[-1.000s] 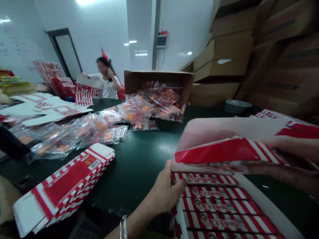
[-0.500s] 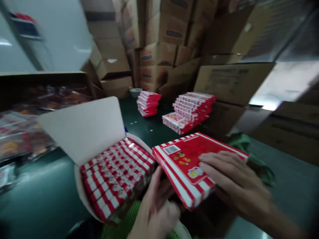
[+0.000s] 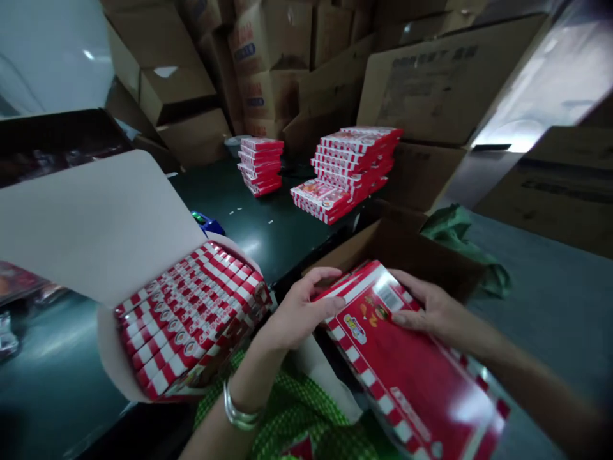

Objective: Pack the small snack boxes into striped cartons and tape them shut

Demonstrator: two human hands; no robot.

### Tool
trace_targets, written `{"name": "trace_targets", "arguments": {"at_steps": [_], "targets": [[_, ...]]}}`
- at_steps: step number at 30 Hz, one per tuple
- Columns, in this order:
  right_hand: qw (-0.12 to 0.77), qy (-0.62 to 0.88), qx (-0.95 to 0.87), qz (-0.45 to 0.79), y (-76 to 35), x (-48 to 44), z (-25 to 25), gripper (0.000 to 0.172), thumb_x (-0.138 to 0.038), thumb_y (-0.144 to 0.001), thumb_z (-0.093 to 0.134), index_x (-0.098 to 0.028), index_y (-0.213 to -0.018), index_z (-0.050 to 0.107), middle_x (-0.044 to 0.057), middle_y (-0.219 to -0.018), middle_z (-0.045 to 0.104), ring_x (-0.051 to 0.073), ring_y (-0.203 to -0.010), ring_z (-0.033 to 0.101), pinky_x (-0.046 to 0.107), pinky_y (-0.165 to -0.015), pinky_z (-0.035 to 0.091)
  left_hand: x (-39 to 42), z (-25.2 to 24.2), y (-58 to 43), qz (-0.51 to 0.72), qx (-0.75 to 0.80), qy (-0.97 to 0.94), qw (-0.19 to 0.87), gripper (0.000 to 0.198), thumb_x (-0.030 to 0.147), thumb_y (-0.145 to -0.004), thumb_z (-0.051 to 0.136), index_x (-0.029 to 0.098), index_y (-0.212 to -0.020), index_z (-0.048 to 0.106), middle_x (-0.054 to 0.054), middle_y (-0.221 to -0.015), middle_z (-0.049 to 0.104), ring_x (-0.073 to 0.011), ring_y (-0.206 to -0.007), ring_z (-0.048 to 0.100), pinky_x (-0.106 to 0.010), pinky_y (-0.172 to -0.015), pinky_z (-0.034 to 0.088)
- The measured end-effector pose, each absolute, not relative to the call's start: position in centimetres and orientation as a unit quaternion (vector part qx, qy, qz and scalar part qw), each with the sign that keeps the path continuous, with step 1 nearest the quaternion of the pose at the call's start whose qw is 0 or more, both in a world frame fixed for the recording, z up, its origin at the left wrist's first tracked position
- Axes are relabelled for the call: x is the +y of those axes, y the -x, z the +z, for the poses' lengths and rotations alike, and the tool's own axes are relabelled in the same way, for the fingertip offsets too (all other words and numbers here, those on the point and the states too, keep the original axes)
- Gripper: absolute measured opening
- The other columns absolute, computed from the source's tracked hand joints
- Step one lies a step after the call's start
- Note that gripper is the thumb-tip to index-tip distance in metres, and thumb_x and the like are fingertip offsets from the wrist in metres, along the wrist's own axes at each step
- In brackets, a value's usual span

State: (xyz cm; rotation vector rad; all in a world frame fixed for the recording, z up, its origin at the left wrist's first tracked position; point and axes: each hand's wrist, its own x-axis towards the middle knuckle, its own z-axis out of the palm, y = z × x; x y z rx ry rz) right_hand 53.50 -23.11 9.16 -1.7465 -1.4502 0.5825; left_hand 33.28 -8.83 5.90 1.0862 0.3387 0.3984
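Observation:
A flat red box with white-striped edges and a barcode lies tilted between my two hands. My left hand grips its near-left end, thumb on top. On the far edge, my right hand holds it with the thumb across the printed face. To the left, an open carton with its white lid raised is packed with rows of small red-and-white boxes. Below the held box, an open brown cardboard box is partly hidden.
On the dark green table stand a smaller stack of red boxes and a larger stack. Brown cartons are piled behind. A blue object sits by the open carton, and green cloth hangs at the right.
The red box has turned and moved lower and to the right. My left hand has come up onto its end, and my right thumb now presses its face. The view has shifted.

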Motion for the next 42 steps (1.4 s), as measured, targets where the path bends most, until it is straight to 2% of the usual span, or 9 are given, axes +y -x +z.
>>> {"name": "trace_targets", "arguments": {"at_steps": [5, 8, 10, 13, 17, 25, 30, 36, 42], "targets": [[0.606, 0.695, -0.284, 0.263, -49.5, -21.5, 2.8, 0.079, -0.053, -0.073, 0.072, -0.025, -0.138, 0.038, 0.009, -0.108, 0.071, 0.028, -0.089, 0.071, 0.037, -0.068, 0.062, -9.1, 4.4, -34.2, 0.400, 0.240, -0.446, 0.764, 0.035, 0.026, -0.076, 0.069, 0.019, -0.107, 0.055, -0.006, -0.106, 0.070, -0.0178, -0.095, 0.066, -0.028, -0.080, 0.052], [0.622, 0.654, -0.273, 0.334, -48.2, -22.5, 0.8, 0.070, -0.050, -0.078, 0.069, -0.027, -0.137, 0.038, 0.010, -0.114, 0.069, 0.029, -0.095, 0.070, 0.039, -0.071, 0.062, -9.3, 3.5, -33.2, 0.385, 0.231, -0.501, 0.740, 0.031, 0.026, -0.081, 0.065, 0.019, -0.110, 0.056, -0.009, -0.115, 0.068, -0.0196, -0.100, 0.065, -0.031, -0.084, 0.051], [0.625, 0.644, -0.318, 0.305, -48.8, -23.1, 1.2, 0.059, -0.047, -0.080, 0.068, -0.027, -0.131, 0.047, 0.010, -0.119, 0.067, 0.027, -0.102, 0.068, 0.037, -0.077, 0.060, -9.4, 3.1, -32.2, 0.332, 0.218, -0.536, 0.745, 0.031, 0.027, -0.084, 0.063, 0.019, -0.112, 0.056, -0.009, -0.114, 0.068, -0.0203, -0.097, 0.066, -0.034, -0.084, 0.052], [0.593, 0.662, -0.401, 0.224, -50.3, -22.7, 4.1, 0.038, -0.044, -0.081, 0.067, -0.027, -0.114, 0.062, 0.007, -0.115, 0.068, 0.022, -0.100, 0.067, 0.032, -0.084, 0.057, -9.9, 2.7, -31.0, 0.260, 0.209, -0.560, 0.759, 0.035, 0.029, -0.084, 0.063, 0.020, -0.117, 0.054, -0.009, -0.113, 0.069, -0.0217, -0.098, 0.066, -0.036, -0.086, 0.052], [0.433, 0.653, -0.558, 0.273, -50.1, -19.8, 7.8, 0.021, -0.038, -0.083, 0.065, -0.023, -0.096, 0.070, 0.004, -0.097, 0.072, 0.018, -0.087, 0.068, 0.029, -0.079, 0.054, -11.0, 2.8, -30.2, 0.244, 0.211, -0.579, 0.749, 0.037, 0.027, -0.086, 0.062, 0.020, -0.121, 0.051, -0.009, -0.117, 0.068, -0.0214, -0.106, 0.065, -0.034, -0.091, 0.051], [0.349, 0.637, -0.592, 0.350, -48.5, -18.1, 7.4, 0.021, -0.040, -0.085, 0.063, -0.019, -0.085, 0.065, 0.000, -0.080, 0.068, 0.014, -0.072, 0.063, 0.025, -0.067, 0.051, -11.8, 2.9, -28.4, 0.236, 0.205, -0.555, 0.771, 0.041, 0.024, -0.089, 0.060, 0.022, -0.127, 0.046, -0.009, -0.116, 0.069, -0.0218, -0.104, 0.067, -0.033, -0.086, 0.054], [0.340, 0.600, -0.645, 0.327, -48.2, -17.7, 7.7, 0.014, -0.027, -0.087, 0.059, -0.021, -0.097, 0.067, 0.002, -0.095, 0.069, 0.015, -0.085, 0.065, 0.026, -0.077, 0.051, -11.6, 2.1, -28.0, 0.236, 0.194, -0.552, 0.776, 0.040, 0.024, -0.090, 0.060, 0.024, -0.128, 0.048, -0.007, -0.118, 0.068, -0.0198, -0.107, 0.065, -0.030, -0.090, 0.052], [0.292, 0.558, -0.730, 0.266, -48.0, -17.1, 8.0, 0.018, -0.021, -0.091, 0.055, -0.024, -0.096, 0.071, 0.004, -0.100, 0.070, 0.016, -0.092, 0.066, 0.026, -0.081, 0.052, -11.3, 1.5, -27.6, 0.227, 0.194, -0.512, 0.805, 0.043, 0.024, -0.089, 0.060, 0.023, -0.130, 0.048, -0.007, -0.117, 0.069, -0.0202, -0.105, 0.066, -0.030, -0.089, 0.052], [0.291, 0.566, -0.749, 0.184, -46.8, -18.7, 6.7, 0.036, -0.019, -0.094, 0.048, -0.027, -0.128, 0.058, 0.005, -0.117, 0.068, 0.015, -0.106, 0.063, 0.028, -0.090, 0.053, -10.8, 1.1, -27.0, 0.248, 0.234, -0.567, 0.750, 0.044, 0.024, -0.091, 0.056, 0.025, -0.134, 0.048, -0.006, -0.123, 0.066, -0.0215, -0.113, 0.062, -0.035, -0.098, 0.048]]}}
